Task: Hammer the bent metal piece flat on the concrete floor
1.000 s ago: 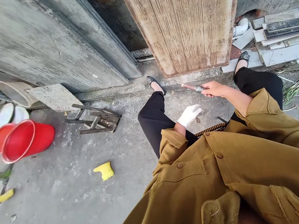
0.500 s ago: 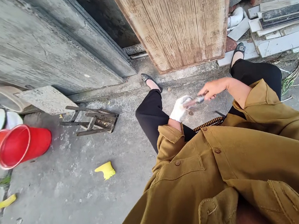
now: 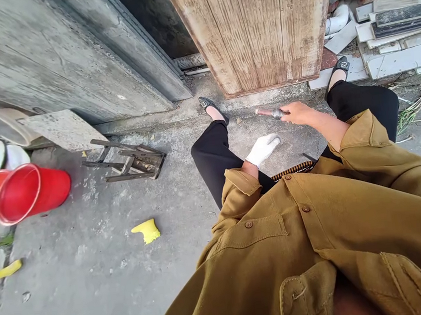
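My right hand (image 3: 298, 113), bare, is closed around one end of a short brownish stick wound with silvery wire (image 3: 277, 114). The stick's pale tip points left, above the concrete. Lower and to the left is my left hand (image 3: 264, 149) in a white knitted glove, apart from the stick. Its fingers are pressed together, and whatever may be inside them is hidden. Between my legs, a striped woven edge (image 3: 294, 169) shows just below the gloved hand.
A wooden door panel (image 3: 258, 37) stands in front of me. On the left are an overturned wooden stool (image 3: 130, 162), red buckets (image 3: 54, 189) and a yellow scrap (image 3: 148, 231) on the concrete. Stacked white boards (image 3: 403, 59) lie at the right by a white pipe (image 3: 338, 20).
My right hand has drawn the wire-wound stick up and away from my left hand. The gloved hand has moved slightly right and no longer touches the stick.
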The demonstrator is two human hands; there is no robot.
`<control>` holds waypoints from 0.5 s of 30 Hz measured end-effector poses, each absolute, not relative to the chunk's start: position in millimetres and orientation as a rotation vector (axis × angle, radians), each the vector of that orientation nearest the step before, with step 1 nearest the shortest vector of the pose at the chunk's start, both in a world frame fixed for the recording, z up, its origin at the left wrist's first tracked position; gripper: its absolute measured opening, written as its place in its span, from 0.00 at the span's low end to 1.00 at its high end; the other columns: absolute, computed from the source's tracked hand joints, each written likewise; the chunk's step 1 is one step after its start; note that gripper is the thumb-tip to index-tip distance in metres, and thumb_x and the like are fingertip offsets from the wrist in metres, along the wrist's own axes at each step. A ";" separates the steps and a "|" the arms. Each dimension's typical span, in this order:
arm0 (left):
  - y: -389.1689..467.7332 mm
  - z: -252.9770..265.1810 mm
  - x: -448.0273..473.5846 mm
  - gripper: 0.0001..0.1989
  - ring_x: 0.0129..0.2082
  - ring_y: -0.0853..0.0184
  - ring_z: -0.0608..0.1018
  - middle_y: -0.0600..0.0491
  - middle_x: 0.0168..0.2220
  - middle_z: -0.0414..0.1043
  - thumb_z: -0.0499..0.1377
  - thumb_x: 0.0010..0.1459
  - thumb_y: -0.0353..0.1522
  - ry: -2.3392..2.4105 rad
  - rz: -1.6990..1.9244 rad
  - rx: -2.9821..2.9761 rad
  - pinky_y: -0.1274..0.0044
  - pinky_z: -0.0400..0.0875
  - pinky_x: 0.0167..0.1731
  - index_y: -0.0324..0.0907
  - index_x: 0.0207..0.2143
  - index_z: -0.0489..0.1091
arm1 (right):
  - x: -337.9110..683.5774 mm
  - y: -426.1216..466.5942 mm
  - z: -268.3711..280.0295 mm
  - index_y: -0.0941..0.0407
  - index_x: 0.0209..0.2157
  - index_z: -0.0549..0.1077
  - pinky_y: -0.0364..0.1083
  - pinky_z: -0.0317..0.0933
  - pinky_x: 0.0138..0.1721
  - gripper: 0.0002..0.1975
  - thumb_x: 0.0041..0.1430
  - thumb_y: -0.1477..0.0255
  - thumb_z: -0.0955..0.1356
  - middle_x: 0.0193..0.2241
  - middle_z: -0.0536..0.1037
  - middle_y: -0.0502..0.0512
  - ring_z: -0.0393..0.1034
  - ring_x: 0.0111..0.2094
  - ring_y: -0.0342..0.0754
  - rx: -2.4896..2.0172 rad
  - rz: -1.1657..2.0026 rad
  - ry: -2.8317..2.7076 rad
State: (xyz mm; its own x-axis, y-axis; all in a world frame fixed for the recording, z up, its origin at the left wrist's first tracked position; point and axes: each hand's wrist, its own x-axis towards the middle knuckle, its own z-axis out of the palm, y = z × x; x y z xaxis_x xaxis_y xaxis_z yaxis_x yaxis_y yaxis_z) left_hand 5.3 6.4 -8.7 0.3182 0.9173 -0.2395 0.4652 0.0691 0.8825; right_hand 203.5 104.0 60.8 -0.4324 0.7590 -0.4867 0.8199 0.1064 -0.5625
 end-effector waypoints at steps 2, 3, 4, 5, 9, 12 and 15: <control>4.3 -5.1 4.5 0.09 0.33 0.59 0.77 0.49 0.28 0.77 0.62 0.64 0.39 1.292 0.546 1.567 0.67 0.72 0.43 0.46 0.32 0.79 | 201.9 103.4 56.1 0.59 0.44 0.79 0.48 0.60 0.40 0.08 0.63 0.72 0.73 0.42 0.81 0.66 0.73 0.44 0.56 1.568 -1.050 2.297; 3.2 -3.4 4.3 0.09 0.34 0.58 0.77 0.49 0.28 0.77 0.63 0.63 0.38 1.284 0.544 1.570 0.67 0.72 0.43 0.46 0.31 0.79 | 201.1 102.6 52.9 0.59 0.40 0.80 0.49 0.60 0.41 0.06 0.60 0.73 0.74 0.41 0.81 0.65 0.74 0.43 0.57 1.493 -0.972 2.273; 2.3 -1.9 4.3 0.08 0.34 0.58 0.77 0.49 0.27 0.76 0.64 0.62 0.38 1.276 0.547 1.559 0.67 0.72 0.42 0.46 0.31 0.78 | 200.7 101.8 49.7 0.59 0.38 0.81 0.48 0.60 0.40 0.05 0.59 0.74 0.75 0.37 0.81 0.63 0.74 0.40 0.55 1.375 -0.933 2.217; 1.9 -0.3 4.4 0.08 0.34 0.59 0.77 0.50 0.27 0.76 0.64 0.61 0.37 1.269 0.557 1.536 0.68 0.72 0.41 0.46 0.30 0.78 | 201.1 101.4 46.9 0.59 0.37 0.81 0.47 0.60 0.38 0.05 0.58 0.74 0.75 0.33 0.80 0.59 0.74 0.36 0.52 1.225 -0.932 2.133; 6.1 6.4 2.5 0.12 0.32 0.63 0.75 0.51 0.27 0.74 0.66 0.61 0.39 1.277 0.627 1.430 0.71 0.69 0.37 0.42 0.30 0.75 | 215.5 106.7 49.8 0.60 0.48 0.81 0.42 0.57 0.30 0.16 0.60 0.68 0.75 0.23 0.73 0.47 0.65 0.24 0.42 0.668 -1.307 1.834; 12.8 11.7 -1.8 0.16 0.31 0.66 0.72 0.52 0.26 0.71 0.62 0.67 0.43 1.320 0.692 1.394 0.73 0.67 0.35 0.41 0.32 0.72 | 234.7 114.3 66.5 0.61 0.51 0.78 0.41 0.57 0.30 0.23 0.58 0.64 0.77 0.28 0.75 0.48 0.65 0.26 0.40 0.611 -1.834 1.942; 15.3 15.1 -3.6 0.19 0.30 0.67 0.70 0.53 0.24 0.68 0.59 0.71 0.46 1.355 0.737 1.359 0.74 0.63 0.33 0.41 0.33 0.71 | 243.9 117.8 78.6 0.60 0.49 0.74 0.40 0.56 0.28 0.18 0.62 0.66 0.76 0.27 0.72 0.48 0.60 0.25 0.39 0.955 -2.375 2.068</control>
State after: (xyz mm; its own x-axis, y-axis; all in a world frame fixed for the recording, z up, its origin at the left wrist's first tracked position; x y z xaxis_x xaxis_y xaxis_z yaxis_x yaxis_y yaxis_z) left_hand -3.6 15.3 15.1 0.1745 0.9562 -0.2351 0.3216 0.1703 0.9314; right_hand 243.9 117.8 78.6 -0.8215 0.4700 -0.3229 0.2553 -0.2032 -0.9453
